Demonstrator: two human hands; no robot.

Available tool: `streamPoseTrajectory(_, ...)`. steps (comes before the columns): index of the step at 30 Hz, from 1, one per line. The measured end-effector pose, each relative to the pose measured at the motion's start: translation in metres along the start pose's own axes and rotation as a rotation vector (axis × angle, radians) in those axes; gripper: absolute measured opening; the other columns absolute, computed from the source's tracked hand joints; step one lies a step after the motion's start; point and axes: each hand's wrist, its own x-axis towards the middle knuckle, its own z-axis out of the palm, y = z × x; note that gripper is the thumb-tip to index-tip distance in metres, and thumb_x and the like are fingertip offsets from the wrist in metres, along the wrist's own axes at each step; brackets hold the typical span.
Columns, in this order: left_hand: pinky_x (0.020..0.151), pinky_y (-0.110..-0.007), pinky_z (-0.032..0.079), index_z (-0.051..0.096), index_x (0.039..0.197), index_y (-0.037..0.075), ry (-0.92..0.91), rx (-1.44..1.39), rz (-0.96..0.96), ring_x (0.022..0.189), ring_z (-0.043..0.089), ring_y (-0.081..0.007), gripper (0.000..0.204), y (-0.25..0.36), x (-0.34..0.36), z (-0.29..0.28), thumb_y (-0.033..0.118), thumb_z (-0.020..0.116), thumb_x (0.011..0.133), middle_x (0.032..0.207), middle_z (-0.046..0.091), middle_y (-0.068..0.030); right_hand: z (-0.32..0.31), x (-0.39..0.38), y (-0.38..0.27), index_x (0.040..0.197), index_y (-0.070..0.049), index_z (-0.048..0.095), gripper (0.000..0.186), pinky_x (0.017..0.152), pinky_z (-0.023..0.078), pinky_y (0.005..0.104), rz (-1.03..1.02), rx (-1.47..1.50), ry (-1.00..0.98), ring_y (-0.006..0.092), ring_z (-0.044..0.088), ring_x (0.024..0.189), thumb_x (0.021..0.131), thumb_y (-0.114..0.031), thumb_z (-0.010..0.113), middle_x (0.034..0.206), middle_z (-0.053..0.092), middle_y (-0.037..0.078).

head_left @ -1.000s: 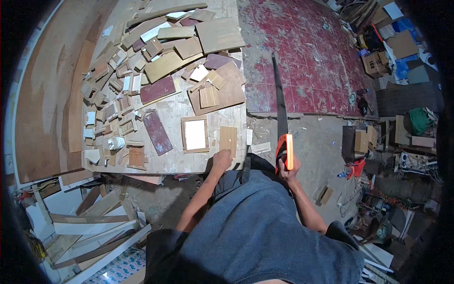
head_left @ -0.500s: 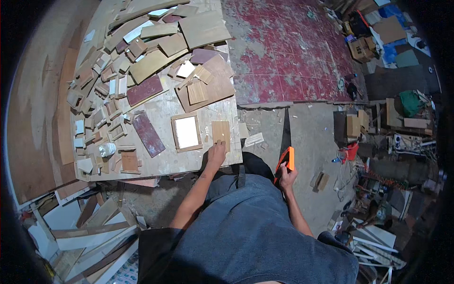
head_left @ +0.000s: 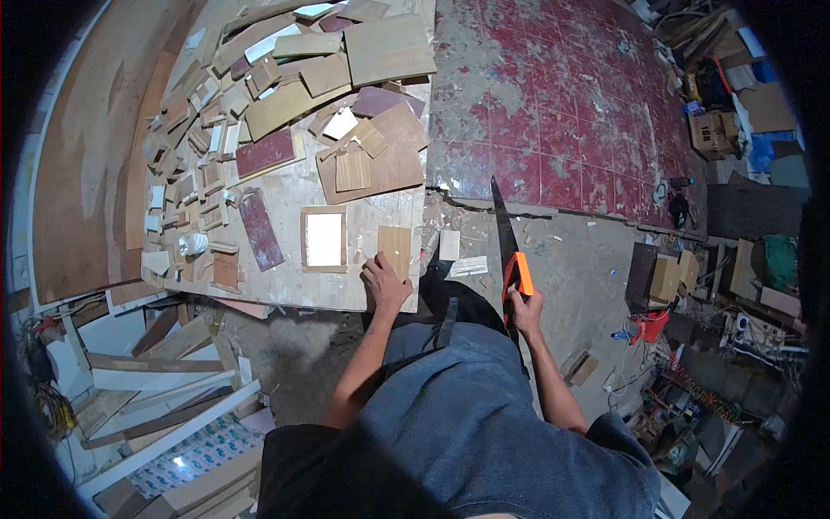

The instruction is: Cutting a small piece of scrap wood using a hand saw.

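Observation:
My right hand (head_left: 526,311) is wrapped round the orange and black handle of a handsaw (head_left: 507,227). Its dark blade points away from me, out over the floor to the right of the worktable. With fingers spread, my left hand (head_left: 386,285) rests at the near left part of a small light-brown wooden board (head_left: 396,245). That board lies flat near the table's right edge. Just left of it is a wooden frame (head_left: 304,242) around a bright white panel.
The pale worktable (head_left: 346,296) carries many wood offcuts and small boxy wooden pieces, plus a dark red board (head_left: 259,229) and a larger plywood sheet (head_left: 389,156). Scrap boards (head_left: 156,381) pile up at lower left. Clutter and a red container (head_left: 650,327) stand along the right.
My view has shifted, and the table sits slightly further left. My left hand's fingers have spread at the board's near edge. The saw blade has tilted leftward, still in my right hand.

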Motion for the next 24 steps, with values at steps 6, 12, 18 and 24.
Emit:
streamPoseTrajectory(6,0.100,-0.050,0.040,0.033,0.139,-0.003,0.004,0.002,0.149,0.116,0.041,-0.0409,0.096,0.018,0.003,0.012,0.027,0.085,0.064,0.127,0.038,-0.0232,0.015,0.006,-0.008,0.086,0.000,0.065,0.017,0.059,0.046,0.0314,0.138,0.097,-0.086,0.0130,0.057,0.060,0.084,-0.017,0.068,0.064,0.060,0.005)
streamPoseTrajectory(12,0.099,-0.049,0.041,0.030,0.143,-0.003,-0.075,0.078,0.152,0.115,0.041,-0.0407,0.100,0.024,0.006,0.012,0.029,0.085,0.066,0.126,0.038,-0.0235,0.036,-0.018,-0.027,0.085,-0.001,0.064,0.014,0.061,0.045,0.0309,0.156,0.225,-0.112,0.0122,0.056,0.064,0.086,-0.015,0.066,0.067,0.060,0.003)
streamPoseTrajectory(18,0.098,-0.050,0.043,0.031,0.140,-0.002,-0.122,0.028,0.139,0.114,0.043,-0.0411,0.101,0.021,0.011,0.008,0.032,0.089,0.063,0.124,0.039,-0.0231,0.046,-0.018,-0.030,0.091,0.001,0.065,0.019,0.066,0.048,0.0344,0.165,0.120,-0.190,0.0171,0.061,0.069,0.087,-0.018,0.066,0.074,0.065,0.009)
streamPoseTrajectory(24,0.097,-0.046,0.044,0.034,0.136,-0.001,-0.116,0.041,0.151,0.114,0.045,-0.0399,0.097,0.029,0.020,0.003,0.028,0.091,0.062,0.122,0.042,-0.0217,0.097,0.022,-0.004,0.089,-0.001,0.066,0.015,0.058,0.045,0.0274,0.299,0.321,-0.173,0.0087,0.056,0.061,0.089,-0.016,0.068,0.074,0.065,0.002)
